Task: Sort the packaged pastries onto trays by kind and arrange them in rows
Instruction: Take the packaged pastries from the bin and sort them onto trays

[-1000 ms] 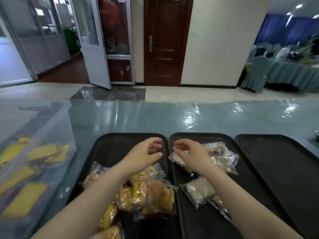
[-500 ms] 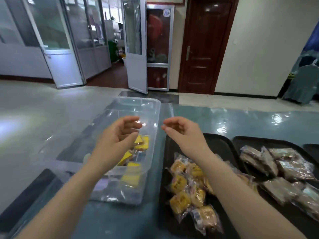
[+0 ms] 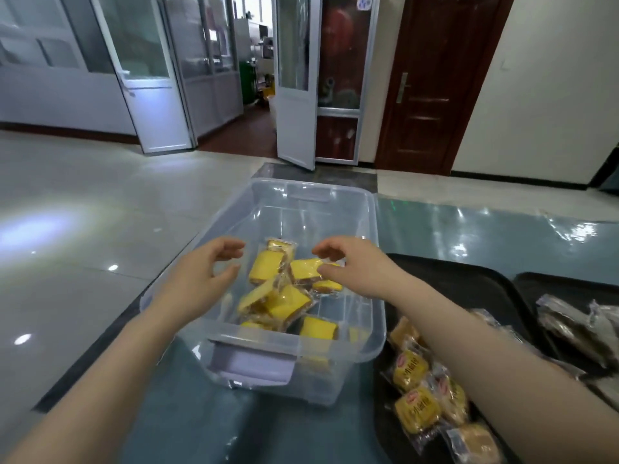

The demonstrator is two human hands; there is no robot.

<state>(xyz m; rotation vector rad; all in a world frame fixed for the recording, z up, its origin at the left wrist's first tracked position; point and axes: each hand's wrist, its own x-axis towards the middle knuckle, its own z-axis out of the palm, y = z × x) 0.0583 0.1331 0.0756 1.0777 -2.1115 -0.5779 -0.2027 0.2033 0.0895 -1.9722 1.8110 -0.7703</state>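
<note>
At the left we see the left hand reaching over the near left rim of a clear plastic bin that stands on the blue-grey counter. Its fingers are spread and curled, holding nothing. Inside the bin lies a loose heap of yellow cakes in clear wrappers, some overlapping. The right hand hangs over the bin's right side, its fingers parted and bent just above 1 wrapped yellow cake; we cannot tell whether they touch it. Just right of the bin sits a black tray carrying wrapped golden buns with red and yellow labels, partly under the right forearm. At the far right a second black tray holds brown pastries in clear wrappers.
</note>
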